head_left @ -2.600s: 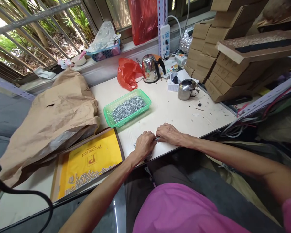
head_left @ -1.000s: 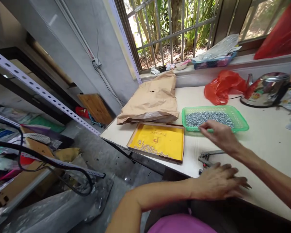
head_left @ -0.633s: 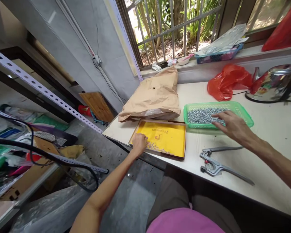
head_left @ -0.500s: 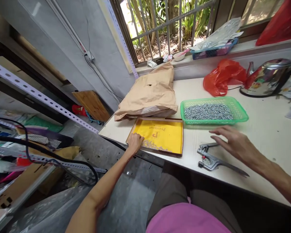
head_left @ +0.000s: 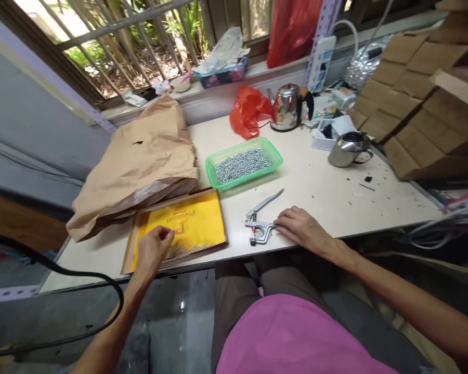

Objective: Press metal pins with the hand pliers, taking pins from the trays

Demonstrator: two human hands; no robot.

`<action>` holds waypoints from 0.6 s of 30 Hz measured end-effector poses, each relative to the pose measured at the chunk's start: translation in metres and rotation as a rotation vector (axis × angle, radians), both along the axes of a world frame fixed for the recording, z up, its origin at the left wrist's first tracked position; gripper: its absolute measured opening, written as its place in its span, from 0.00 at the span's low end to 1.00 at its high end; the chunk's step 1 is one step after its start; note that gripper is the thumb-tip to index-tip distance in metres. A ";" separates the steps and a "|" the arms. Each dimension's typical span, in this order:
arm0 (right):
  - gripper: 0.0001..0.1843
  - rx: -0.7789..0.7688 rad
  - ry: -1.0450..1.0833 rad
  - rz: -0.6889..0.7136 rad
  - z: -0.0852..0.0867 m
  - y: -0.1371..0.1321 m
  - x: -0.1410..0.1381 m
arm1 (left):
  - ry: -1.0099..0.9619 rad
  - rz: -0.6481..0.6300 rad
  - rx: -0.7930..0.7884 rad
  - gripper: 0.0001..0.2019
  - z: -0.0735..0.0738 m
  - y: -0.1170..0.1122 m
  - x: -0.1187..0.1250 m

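Observation:
My left hand (head_left: pixel 154 250) is over the left part of a shallow tray (head_left: pixel 226 240) with a yellow printed bottom (head_left: pixel 203 218). Thumb and fingers are pinched together; whatever they hold is too small to make out. Small silvery metal pieces (head_left: pixel 187 250) lie in a row along the tray's near edge. My right hand (head_left: pixel 302 228) is closed over one handle of metal spring pliers (head_left: pixel 263 228) lying on the table. Their other handle points up and away, apart from the hand. Beyond them stands a green plastic basket (head_left: pixel 275 158) of similar small metal pieces (head_left: pixel 244 165).
A brown paper bag (head_left: pixel 140 156) lies behind the tray. Toward the back are a red plastic bag (head_left: pixel 249 111) and a kettle (head_left: pixel 286 106). A steel pot (head_left: pixel 347 149) and cardboard (head_left: pixel 421 104) stand on the right. A black cable (head_left: pixel 81 275) hangs at left.
The view has swung to the right. My right hand has come down from above the pliers onto one handle. My left hand has lifted from the tray's near left corner, its fingers pinched.

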State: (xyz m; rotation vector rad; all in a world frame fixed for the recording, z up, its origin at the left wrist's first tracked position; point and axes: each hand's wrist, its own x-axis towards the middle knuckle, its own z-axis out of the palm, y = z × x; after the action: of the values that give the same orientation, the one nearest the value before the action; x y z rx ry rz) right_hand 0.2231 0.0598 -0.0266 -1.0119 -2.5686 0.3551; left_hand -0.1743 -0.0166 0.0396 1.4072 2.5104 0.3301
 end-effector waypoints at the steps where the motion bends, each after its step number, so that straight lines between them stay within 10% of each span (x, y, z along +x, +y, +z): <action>1: 0.11 0.006 -0.018 -0.007 -0.001 0.001 0.000 | -0.196 -0.006 0.036 0.14 0.003 0.003 0.022; 8: 0.10 0.011 -0.104 -0.069 -0.007 0.004 0.000 | -0.998 -0.062 -0.006 0.18 -0.016 0.028 0.156; 18: 0.09 0.027 -0.108 -0.112 -0.012 0.002 0.000 | -1.013 0.041 -0.096 0.16 -0.046 0.034 0.174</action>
State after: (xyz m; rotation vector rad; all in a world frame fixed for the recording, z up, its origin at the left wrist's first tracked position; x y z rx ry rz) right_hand 0.2228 0.0616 -0.0391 -1.1894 -2.5897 0.2420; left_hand -0.0002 0.0178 -0.0062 0.8160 1.6764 0.7007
